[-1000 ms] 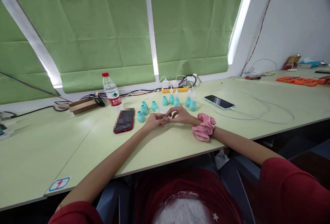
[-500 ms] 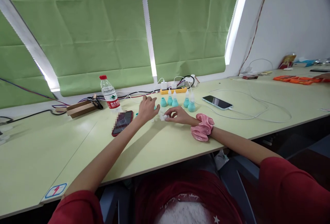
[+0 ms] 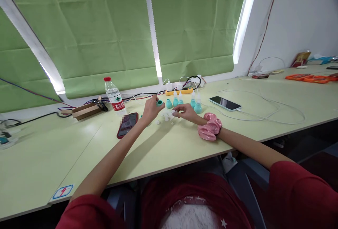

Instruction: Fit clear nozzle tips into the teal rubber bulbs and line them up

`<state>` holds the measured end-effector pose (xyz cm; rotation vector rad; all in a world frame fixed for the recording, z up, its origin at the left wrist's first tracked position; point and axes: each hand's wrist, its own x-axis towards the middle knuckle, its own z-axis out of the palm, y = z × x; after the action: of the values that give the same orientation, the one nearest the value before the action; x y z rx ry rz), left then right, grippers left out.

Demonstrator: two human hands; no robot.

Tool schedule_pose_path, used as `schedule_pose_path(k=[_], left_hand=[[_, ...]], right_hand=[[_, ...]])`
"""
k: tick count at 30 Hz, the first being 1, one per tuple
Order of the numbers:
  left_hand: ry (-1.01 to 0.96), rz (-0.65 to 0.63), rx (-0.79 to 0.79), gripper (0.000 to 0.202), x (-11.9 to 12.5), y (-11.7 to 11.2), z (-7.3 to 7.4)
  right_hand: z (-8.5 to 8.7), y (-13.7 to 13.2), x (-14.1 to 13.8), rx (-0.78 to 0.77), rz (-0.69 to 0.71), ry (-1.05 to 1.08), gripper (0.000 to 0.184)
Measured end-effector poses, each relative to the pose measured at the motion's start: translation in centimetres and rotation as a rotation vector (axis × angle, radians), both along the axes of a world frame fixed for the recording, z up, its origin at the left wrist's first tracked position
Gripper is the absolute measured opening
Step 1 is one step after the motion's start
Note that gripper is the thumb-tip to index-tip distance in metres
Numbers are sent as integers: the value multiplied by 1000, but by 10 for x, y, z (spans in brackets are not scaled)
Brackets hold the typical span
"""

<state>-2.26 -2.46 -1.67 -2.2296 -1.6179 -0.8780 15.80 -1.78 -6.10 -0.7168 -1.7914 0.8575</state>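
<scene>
My left hand is closed around a teal rubber bulb, its dark round opening tilted toward me. Between the fingertips of my right hand is a small white plastic piece; its exact shape is too small to tell. A pile of small white plastic pieces lies on the table below and between both hands. Just behind my hands stand several teal bulbs, some topped with clear pointed nozzles, such as this bulb with a nozzle. One teal bulb without a nozzle stands upright on its own base.
A red-cased phone lies left of my left hand, with a water bottle behind it. A yellow power strip with chargers runs along the back. To the right, a pale phone lies with its white cable. An open cardboard box sits back left.
My left hand has lifted a teal bulb and turned its opening toward me. My right hand has raised a white piece slightly from the pile. The whole view has shifted a little.
</scene>
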Motion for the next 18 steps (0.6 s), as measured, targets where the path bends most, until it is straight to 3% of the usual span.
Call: schedule_pose_path(k=[3, 6, 11, 18], left_hand=[[9, -185, -142, 20, -3, -36, -17], [15, -183, -228, 21, -6, -52, -36], [39, -218, -217, 30, -7, -52, -47], [-20, -187, -294, 19, -7, -54, -51]], right_hand=[[7, -2, 3, -181, 153, 68, 29], [10, -6, 5, -269, 310, 40, 29], [6, -8, 4, -203, 372, -65, 35], [4, -10, 0, -102, 373, -184, 35]])
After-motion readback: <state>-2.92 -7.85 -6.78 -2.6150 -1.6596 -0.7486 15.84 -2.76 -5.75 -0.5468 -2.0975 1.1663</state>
